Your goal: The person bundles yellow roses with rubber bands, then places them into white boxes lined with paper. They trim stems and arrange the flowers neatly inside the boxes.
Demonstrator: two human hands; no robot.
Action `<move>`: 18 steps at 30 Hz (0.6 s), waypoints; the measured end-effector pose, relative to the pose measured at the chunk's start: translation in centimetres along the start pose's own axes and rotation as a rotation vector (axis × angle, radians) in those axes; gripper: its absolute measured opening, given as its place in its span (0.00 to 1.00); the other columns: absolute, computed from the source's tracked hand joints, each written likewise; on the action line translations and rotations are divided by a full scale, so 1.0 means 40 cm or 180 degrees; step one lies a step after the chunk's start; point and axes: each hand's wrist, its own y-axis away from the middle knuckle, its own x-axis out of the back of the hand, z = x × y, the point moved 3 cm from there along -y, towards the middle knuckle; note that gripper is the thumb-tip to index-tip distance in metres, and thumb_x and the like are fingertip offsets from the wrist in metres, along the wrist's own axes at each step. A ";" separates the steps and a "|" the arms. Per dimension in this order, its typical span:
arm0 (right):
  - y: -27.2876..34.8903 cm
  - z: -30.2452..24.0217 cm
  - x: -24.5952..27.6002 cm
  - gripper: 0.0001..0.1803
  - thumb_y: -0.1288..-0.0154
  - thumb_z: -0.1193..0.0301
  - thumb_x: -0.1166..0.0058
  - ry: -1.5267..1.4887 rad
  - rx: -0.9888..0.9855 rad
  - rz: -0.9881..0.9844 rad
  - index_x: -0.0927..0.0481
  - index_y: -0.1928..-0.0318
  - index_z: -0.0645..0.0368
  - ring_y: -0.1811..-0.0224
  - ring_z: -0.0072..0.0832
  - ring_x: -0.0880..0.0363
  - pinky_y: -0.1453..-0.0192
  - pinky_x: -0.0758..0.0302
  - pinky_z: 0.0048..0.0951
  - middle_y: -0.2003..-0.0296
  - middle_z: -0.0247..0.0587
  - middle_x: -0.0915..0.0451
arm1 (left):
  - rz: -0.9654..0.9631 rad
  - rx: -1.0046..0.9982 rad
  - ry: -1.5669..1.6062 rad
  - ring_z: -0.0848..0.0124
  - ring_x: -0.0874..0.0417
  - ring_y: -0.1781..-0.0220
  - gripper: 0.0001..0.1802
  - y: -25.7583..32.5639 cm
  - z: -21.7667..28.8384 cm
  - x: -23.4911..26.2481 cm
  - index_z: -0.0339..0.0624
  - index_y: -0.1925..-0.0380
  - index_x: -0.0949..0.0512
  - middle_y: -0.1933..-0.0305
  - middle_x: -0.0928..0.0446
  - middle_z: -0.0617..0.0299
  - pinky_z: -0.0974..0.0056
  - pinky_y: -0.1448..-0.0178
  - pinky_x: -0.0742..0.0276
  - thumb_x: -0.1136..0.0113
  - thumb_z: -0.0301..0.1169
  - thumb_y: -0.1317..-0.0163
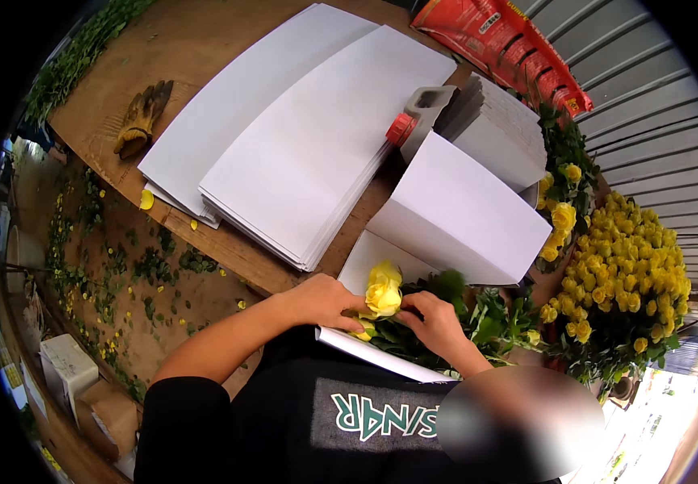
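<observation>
A yellow rose (383, 289) is held just in front of my body, its bloom facing up. My left hand (323, 302) is closed at the left side of this bloom, thumb and fingers against its base. From the other side my right hand (439, 321) pinches just below the petals, over the green leaves (490, 323). A second yellow bloom (363, 329) shows partly beneath my left fingers. Under the flowers lies a white sheet (381, 355) with its near edge turned up, and its far panel (462, 214) stands tilted behind them. Leaves and fingers hide the stems.
Stacked white sheets (300, 145) cover much of the wooden table (196, 40). A grey jug with a red cap (401, 129) stands beside a grey stack (494, 133). A worn glove (143, 119) lies far left. Many yellow roses (619, 274) stand right. Leaves litter the floor (212, 302).
</observation>
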 end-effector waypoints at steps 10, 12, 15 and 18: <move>-0.020 -0.002 -0.023 0.05 0.49 0.71 0.46 0.0900 0.0762 0.0468 0.24 0.70 0.56 0.55 0.35 0.29 0.55 0.30 0.39 0.63 0.36 0.25 | -0.0426 0.0005 -0.0270 0.60 0.26 0.84 0.24 0.000 0.011 0.015 0.77 0.48 0.33 0.85 0.29 0.58 0.61 0.75 0.27 0.49 0.53 0.48; -0.023 0.003 -0.025 0.05 0.48 0.70 0.47 0.1143 0.0575 0.0515 0.24 0.70 0.55 0.54 0.36 0.31 0.54 0.32 0.42 0.62 0.36 0.26 | -0.0572 0.0093 -0.0391 0.61 0.26 0.84 0.25 -0.001 0.019 0.022 0.77 0.47 0.35 0.86 0.29 0.58 0.61 0.75 0.27 0.49 0.53 0.48; -0.038 0.034 -0.035 0.05 0.46 0.68 0.49 0.1393 0.0311 -0.0060 0.26 0.69 0.54 0.57 0.35 0.31 0.56 0.33 0.42 0.65 0.35 0.27 | -0.0665 0.0084 -0.0517 0.61 0.26 0.84 0.25 -0.004 0.023 0.024 0.76 0.46 0.36 0.86 0.29 0.58 0.61 0.76 0.28 0.50 0.53 0.47; -0.040 0.062 -0.053 0.06 0.45 0.67 0.52 0.1529 0.0355 -0.0460 0.27 0.68 0.54 0.61 0.34 0.30 0.59 0.33 0.39 0.69 0.33 0.28 | -0.0610 -0.0061 -0.0634 0.62 0.25 0.83 0.25 -0.005 0.028 0.026 0.72 0.46 0.35 0.86 0.29 0.59 0.62 0.77 0.29 0.50 0.51 0.47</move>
